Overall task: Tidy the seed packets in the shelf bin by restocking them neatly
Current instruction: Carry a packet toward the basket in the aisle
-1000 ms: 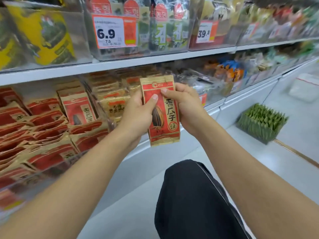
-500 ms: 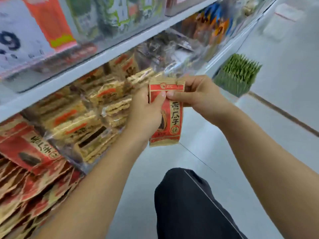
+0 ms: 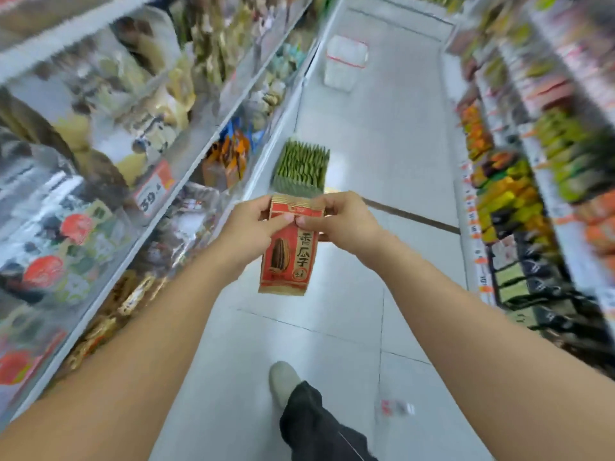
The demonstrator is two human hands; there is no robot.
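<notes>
Light: bright, even, white; it seemed to come from overhead, its source out of frame.
Shadows: faint and soft on the pale floor (image 3: 392,144).
Glare: pale sheen on the clear fronts of the left shelves (image 3: 109,134).
Blur: heavy motion smear on both shelf runs; right shelves (image 3: 545,168) streaked.
Sharpest: the centre, where the seed packet (image 3: 289,249) print was readable.
Distortion: wide-angle bending, shelf lines leaning and forearms stretched toward the corners.

Both hands (image 3: 248,229) (image 3: 342,219) raised, fingers (image 3: 283,221) pinched
</notes>
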